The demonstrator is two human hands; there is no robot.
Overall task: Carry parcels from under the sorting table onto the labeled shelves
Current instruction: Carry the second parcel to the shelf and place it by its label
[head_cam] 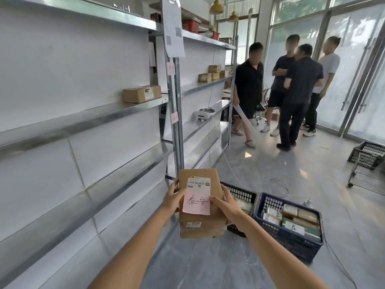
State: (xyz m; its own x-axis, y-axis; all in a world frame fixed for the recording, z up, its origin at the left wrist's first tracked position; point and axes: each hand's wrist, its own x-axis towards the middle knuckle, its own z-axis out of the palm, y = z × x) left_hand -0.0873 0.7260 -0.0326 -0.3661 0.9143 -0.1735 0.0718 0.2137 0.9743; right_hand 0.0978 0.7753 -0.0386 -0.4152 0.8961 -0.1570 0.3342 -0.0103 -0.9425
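Observation:
I hold a brown cardboard parcel (203, 225) in front of me with both hands. A white shipping label and a pink handwritten note (196, 203) are stuck on its top face. My left hand (171, 200) grips its left edge, and my right hand (226, 204) grips its right edge with the thumb on the pink note. The metal shelves (87, 119) run along my left. One small brown box (141, 93) sits on a middle shelf. Pink tags (171, 68) hang on the upright post.
A blue crate (291, 244) full of parcels and a black crate (242, 193) stand on the floor just right of the parcel. Several people (291, 90) stand talking ahead. More boxes (212, 74) and a white device (205, 113) rest on the far shelves. A wire basket trolley (367, 156) stands at right.

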